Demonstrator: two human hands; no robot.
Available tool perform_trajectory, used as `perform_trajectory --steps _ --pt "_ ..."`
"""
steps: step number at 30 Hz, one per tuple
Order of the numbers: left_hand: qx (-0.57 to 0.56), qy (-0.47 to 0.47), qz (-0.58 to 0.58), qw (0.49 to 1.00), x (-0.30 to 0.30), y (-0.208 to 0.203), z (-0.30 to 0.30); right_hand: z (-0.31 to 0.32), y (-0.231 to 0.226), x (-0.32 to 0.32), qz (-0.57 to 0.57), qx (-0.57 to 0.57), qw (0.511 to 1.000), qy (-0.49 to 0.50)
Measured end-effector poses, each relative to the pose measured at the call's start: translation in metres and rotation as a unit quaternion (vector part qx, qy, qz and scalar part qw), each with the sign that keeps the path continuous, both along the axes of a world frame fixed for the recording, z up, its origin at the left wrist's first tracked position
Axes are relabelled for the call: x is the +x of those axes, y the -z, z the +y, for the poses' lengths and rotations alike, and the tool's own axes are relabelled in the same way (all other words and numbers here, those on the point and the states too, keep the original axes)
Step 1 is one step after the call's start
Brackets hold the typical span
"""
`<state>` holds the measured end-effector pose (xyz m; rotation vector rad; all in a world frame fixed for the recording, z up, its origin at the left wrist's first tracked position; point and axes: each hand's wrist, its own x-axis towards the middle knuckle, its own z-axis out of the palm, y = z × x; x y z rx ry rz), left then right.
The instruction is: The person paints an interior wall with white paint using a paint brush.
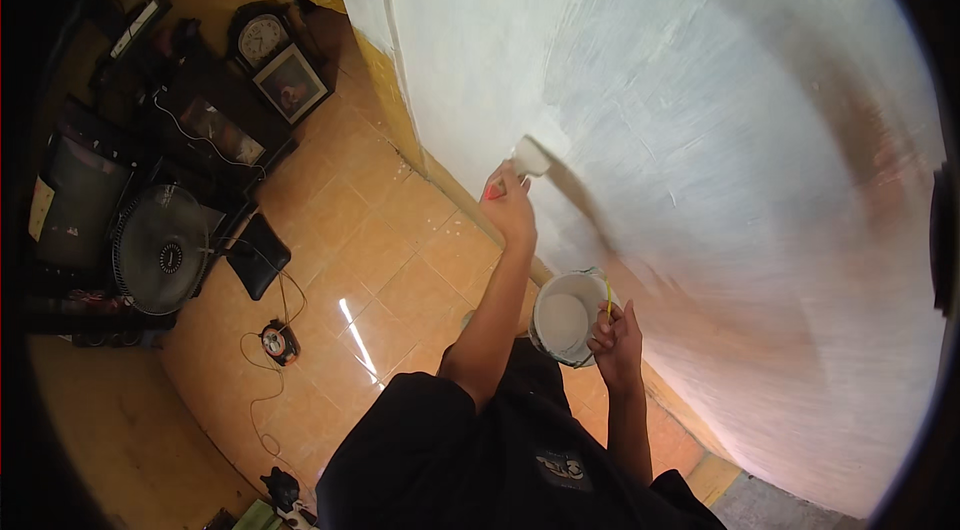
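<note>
My left hand is closed around a wide paintbrush. Part of a red handle shows at the fingers, and the pale, paint-covered head is at the wall; I cannot tell how firmly it touches. White and grey strokes streak the wall surface, with brownish shadows across it. Lower down and to the right, my right hand grips the yellow-green wire handle of a small bucket. Pale, whitish paint lies inside the bucket, which hangs close to the wall in front of my body.
Orange floor tiles carry a few white splatters near the wall's base. At left stand a fan, a dark cabinet, a clock and a framed picture. A cord reel lies on the floor with its cable trailing.
</note>
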<state>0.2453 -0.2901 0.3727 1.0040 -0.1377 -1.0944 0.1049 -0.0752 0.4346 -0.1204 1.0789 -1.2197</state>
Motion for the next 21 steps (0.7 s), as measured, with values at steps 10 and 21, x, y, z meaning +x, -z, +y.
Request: perform_trajectory --steps 10,21 --pt "-0.134 0.082 0.032 0.987 0.047 -0.137 0.015 0.001 0.007 -0.004 0.001 -0.001 1.000 -0.018" --pt "-0.034 0.139 0.127 0.982 0.014 0.152 0.026 0.008 0.031 -0.016 0.001 0.049 0.998 -0.031"
